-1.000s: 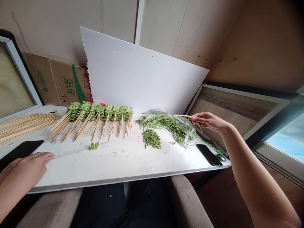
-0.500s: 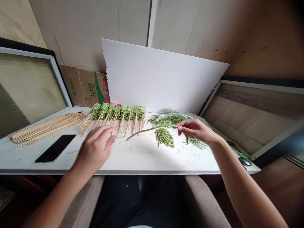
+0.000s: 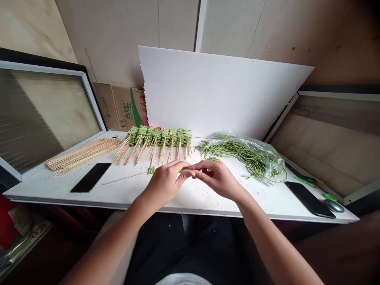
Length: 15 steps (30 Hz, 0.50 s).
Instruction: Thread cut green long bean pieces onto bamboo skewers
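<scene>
1. Pinched between the left hand (image 3: 164, 184) and the right hand (image 3: 218, 180), fingers bent and closed, not released: a thin length of green long bean (image 3: 187, 170), out over the middle of the white table (image 3: 252, 202).
2. Resting on the table at 10 o'clock from the left hand: one bamboo skewer (image 3: 124, 178), with short green bean pieces (image 3: 151, 170) threaded at its tip, just beside the left hand's knuckles. Contact with the hand impossible to tell.
3. Lined up at 12 o'clock from the hands: finished skewers of packed bean pieces (image 3: 160, 136), green ends toward the foam board (image 3: 219, 91) and sticks pointing toward the person.
4. Placed at 2 o'clock from the right hand: a clear plastic bag (image 3: 267, 158) around long green beans (image 3: 237, 150), some trailing out over the table.
5. Spread at 10 o'clock from the left hand: a loose bundle of bare bamboo skewers (image 3: 83, 156), with a black smartphone (image 3: 91, 177) just in front.
6. Set at 3 o'clock from the right hand: a second black smartphone (image 3: 309, 199), beside a dark oval object (image 3: 334, 206).
7. Propped at 11 o'clock, behind the finished skewers: a cardboard box (image 3: 120, 107).
</scene>
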{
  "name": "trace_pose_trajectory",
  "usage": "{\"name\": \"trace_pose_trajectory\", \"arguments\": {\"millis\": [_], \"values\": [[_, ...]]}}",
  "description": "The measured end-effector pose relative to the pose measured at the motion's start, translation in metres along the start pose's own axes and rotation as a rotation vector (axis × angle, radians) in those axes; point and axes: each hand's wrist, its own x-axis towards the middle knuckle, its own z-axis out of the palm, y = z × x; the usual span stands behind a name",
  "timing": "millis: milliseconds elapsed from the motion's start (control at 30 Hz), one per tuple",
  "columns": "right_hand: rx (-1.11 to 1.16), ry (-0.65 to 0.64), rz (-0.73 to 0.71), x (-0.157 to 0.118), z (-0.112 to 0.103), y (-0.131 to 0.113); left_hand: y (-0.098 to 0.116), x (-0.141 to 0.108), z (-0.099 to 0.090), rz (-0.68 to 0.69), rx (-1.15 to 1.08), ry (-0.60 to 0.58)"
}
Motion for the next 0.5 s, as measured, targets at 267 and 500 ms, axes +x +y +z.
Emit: {"name": "trace_pose_trajectory", "arguments": {"millis": [267,500], "values": [[-0.082,0.135,0.012,-0.008,-0.007,0.004,-0.015,-0.013,-0.012,-0.018,-0.080,0.100],[0.019,0.222,-0.074,-0.017,-0.002,0.004,-0.017,-0.014,-0.042,0.122,-0.092,0.209]]}}
